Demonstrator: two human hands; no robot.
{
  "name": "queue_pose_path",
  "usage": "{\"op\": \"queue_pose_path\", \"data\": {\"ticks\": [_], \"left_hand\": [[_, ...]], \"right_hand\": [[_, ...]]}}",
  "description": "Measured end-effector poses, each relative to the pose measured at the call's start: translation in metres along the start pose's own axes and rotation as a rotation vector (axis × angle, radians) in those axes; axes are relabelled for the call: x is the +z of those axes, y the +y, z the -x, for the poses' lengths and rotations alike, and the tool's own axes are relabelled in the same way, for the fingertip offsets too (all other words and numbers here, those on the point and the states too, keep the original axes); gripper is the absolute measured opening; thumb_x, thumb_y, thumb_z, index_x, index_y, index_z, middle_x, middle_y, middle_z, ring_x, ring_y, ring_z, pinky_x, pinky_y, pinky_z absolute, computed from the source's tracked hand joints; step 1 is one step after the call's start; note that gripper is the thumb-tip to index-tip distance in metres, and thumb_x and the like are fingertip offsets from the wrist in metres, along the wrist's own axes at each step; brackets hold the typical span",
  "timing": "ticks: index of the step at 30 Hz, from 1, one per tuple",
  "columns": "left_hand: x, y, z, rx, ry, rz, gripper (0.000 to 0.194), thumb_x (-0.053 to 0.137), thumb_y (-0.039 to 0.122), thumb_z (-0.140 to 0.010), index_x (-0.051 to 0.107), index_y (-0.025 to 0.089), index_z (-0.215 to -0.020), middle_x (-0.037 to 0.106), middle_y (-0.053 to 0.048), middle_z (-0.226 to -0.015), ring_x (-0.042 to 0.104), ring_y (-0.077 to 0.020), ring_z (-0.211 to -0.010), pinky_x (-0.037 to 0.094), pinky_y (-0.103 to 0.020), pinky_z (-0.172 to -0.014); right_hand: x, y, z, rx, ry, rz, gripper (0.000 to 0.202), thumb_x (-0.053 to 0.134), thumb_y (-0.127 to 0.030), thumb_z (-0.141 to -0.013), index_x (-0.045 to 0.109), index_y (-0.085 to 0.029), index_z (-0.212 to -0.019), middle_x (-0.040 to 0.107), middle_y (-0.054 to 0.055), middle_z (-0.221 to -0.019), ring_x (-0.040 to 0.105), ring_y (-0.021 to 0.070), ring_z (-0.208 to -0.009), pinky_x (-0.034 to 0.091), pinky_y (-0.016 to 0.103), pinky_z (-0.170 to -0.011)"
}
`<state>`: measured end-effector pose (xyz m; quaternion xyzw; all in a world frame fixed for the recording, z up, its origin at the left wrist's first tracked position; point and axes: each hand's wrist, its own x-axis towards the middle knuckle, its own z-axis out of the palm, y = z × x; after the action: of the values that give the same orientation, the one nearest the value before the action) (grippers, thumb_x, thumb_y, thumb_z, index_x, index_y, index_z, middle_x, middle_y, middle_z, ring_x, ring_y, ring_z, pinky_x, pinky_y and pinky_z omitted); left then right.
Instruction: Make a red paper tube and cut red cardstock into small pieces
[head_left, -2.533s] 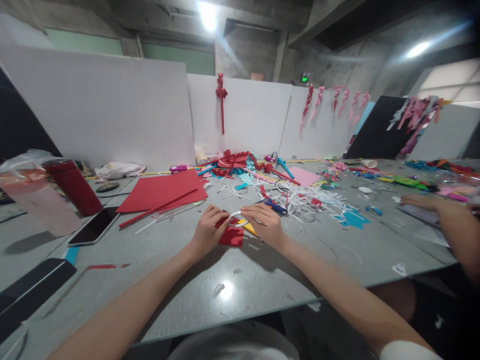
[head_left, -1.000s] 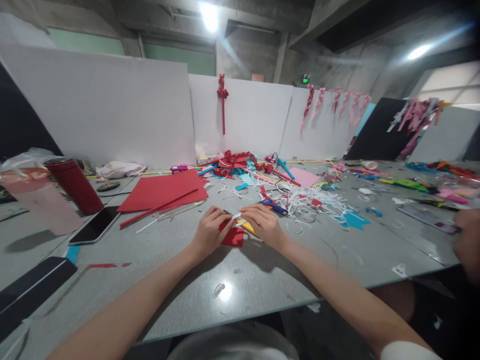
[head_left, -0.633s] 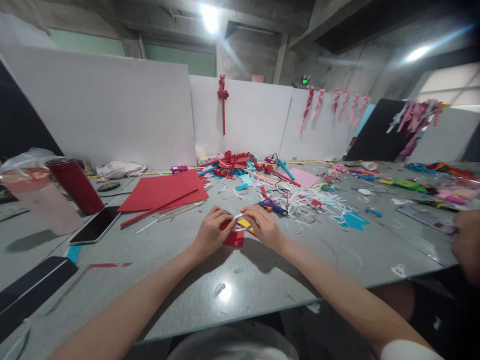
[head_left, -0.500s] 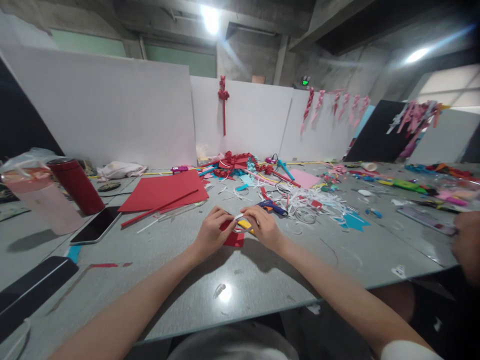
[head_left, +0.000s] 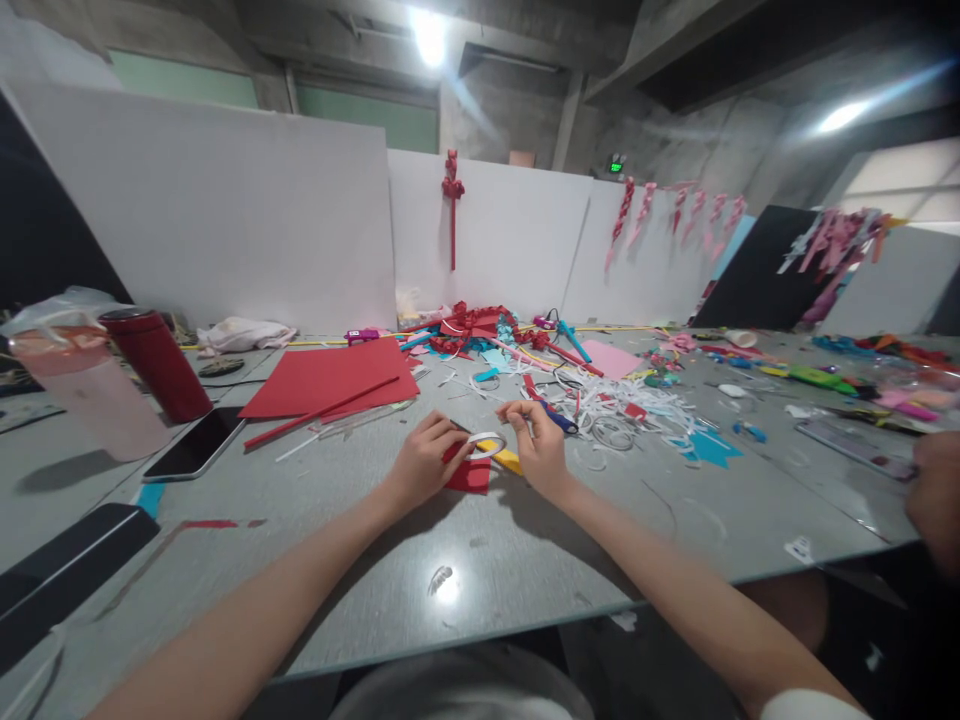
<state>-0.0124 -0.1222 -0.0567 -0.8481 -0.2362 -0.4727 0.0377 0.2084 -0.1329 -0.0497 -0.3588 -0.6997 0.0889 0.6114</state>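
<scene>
A narrow white ring [head_left: 486, 444], which looks like a thin roll of tape, is pinched at its left side between the thumb and fingers of my left hand [head_left: 429, 458]. My right hand [head_left: 541, 448] is just right of the ring, its fingers raised and bent together; anything between the fingertips is too small to make out. Beneath the ring lies a small red piece of paper [head_left: 469, 477]. A yellow object [head_left: 508, 459], perhaps a cutter, reaches from under the ring toward my right hand. Behind the right fingers a blue tool [head_left: 561, 420] is partly hidden.
Red sheets [head_left: 330, 380] with a thin red stick [head_left: 322, 412] lie left. A phone [head_left: 193, 445], red flask [head_left: 156, 365] and pink bottle [head_left: 90, 390] stand beyond. White paper strips [head_left: 622, 410] pile up right. Another person's hand [head_left: 934, 490] is at the right edge.
My right hand has come off the ring and moved slightly up and right, so more of the ring and yellow object shows. My left hand keeps its hold.
</scene>
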Motion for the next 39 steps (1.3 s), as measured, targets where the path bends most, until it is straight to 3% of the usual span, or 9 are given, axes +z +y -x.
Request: {"op": "queue_pose_path", "data": {"ticks": [5, 8, 12, 18, 22, 26, 32, 39], "left_hand": [[-0.001, -0.006, 0.002, 0.013, -0.012, -0.064, 0.013, 0.057, 0.021, -0.103, 0.070, 0.020, -0.102, 0.071, -0.008, -0.091, 0.060, -0.0226, -0.089, 0.055, -0.040, -0.082], [-0.002, -0.006, 0.001, 0.035, -0.009, -0.095, 0.012, 0.058, 0.020, -0.102, 0.070, 0.020, -0.101, 0.072, -0.008, -0.092, 0.060, -0.0226, -0.089, 0.054, -0.040, -0.083], [-0.003, -0.004, 0.001, 0.056, -0.023, -0.124, 0.010, 0.059, 0.018, -0.101, 0.069, 0.020, -0.100, 0.073, -0.007, -0.093, 0.060, -0.0226, -0.090, 0.054, -0.040, -0.084], [-0.002, -0.004, 0.002, 0.059, -0.047, -0.151, 0.012, 0.057, 0.019, -0.102, 0.069, 0.020, -0.102, 0.072, -0.007, -0.092, 0.061, -0.0227, -0.089, 0.053, -0.041, -0.084], [-0.002, -0.006, 0.003, 0.063, -0.060, -0.181, 0.013, 0.056, 0.020, -0.103, 0.069, 0.021, -0.102, 0.072, -0.007, -0.093, 0.061, -0.0233, -0.091, 0.053, -0.043, -0.086], [-0.004, -0.006, 0.003, 0.122, -0.106, -0.250, 0.013, 0.056, 0.020, -0.102, 0.069, 0.021, -0.106, 0.072, -0.009, -0.097, 0.061, -0.0256, -0.096, 0.052, -0.045, -0.087], [-0.008, 0.001, 0.000, 0.261, -0.257, -0.356, 0.018, 0.055, 0.014, -0.101, 0.068, 0.018, -0.111, 0.071, -0.012, -0.107, 0.061, -0.0290, -0.104, 0.051, -0.047, -0.092], [-0.008, 0.003, -0.002, 0.250, -0.307, -0.296, 0.019, 0.057, 0.011, -0.098, 0.069, 0.018, -0.111, 0.070, -0.013, -0.105, 0.061, -0.0298, -0.106, 0.051, -0.048, -0.092]], "right_hand": [[-0.008, 0.010, -0.007, 0.047, -0.053, 0.079, 0.032, 0.047, -0.043, -0.109, 0.067, -0.022, -0.096, 0.074, 0.005, -0.091, 0.069, 0.0199, -0.087, 0.052, 0.033, -0.084], [-0.009, 0.014, -0.008, 0.006, -0.116, 0.180, 0.037, 0.043, -0.041, -0.110, 0.064, -0.022, -0.088, 0.069, 0.004, -0.084, 0.066, 0.0198, -0.083, 0.048, 0.034, -0.080], [-0.008, 0.014, -0.010, -0.068, -0.127, 0.259, 0.033, 0.053, -0.040, -0.107, 0.057, -0.022, -0.079, 0.063, 0.003, -0.076, 0.060, 0.0194, -0.076, 0.046, 0.034, -0.076], [-0.005, 0.012, -0.007, -0.178, -0.147, 0.133, 0.014, 0.056, -0.031, -0.105, 0.067, -0.022, -0.102, 0.073, 0.008, -0.101, 0.069, 0.0222, -0.098, 0.053, 0.037, -0.090], [-0.004, 0.006, -0.007, -0.210, -0.292, 0.114, 0.021, 0.050, -0.027, -0.107, 0.068, -0.023, -0.117, 0.074, 0.009, -0.113, 0.068, 0.0233, -0.108, 0.052, 0.041, -0.097], [0.000, 0.001, -0.006, -0.146, -0.443, 0.136, 0.017, 0.057, -0.030, -0.104, 0.071, -0.022, -0.101, 0.076, 0.007, -0.097, 0.068, 0.0228, -0.094, 0.051, 0.038, -0.088], [0.006, 0.000, -0.001, 0.058, -0.497, 0.078, 0.017, 0.056, -0.024, -0.097, 0.067, -0.019, -0.085, 0.070, 0.001, -0.078, 0.062, 0.0168, -0.074, 0.046, 0.028, -0.070], [0.007, -0.002, -0.001, 0.166, -0.506, 0.037, 0.015, 0.053, -0.020, -0.089, 0.059, -0.020, -0.074, 0.058, -0.003, -0.067, 0.052, 0.0144, -0.066, 0.039, 0.026, -0.063]]}}
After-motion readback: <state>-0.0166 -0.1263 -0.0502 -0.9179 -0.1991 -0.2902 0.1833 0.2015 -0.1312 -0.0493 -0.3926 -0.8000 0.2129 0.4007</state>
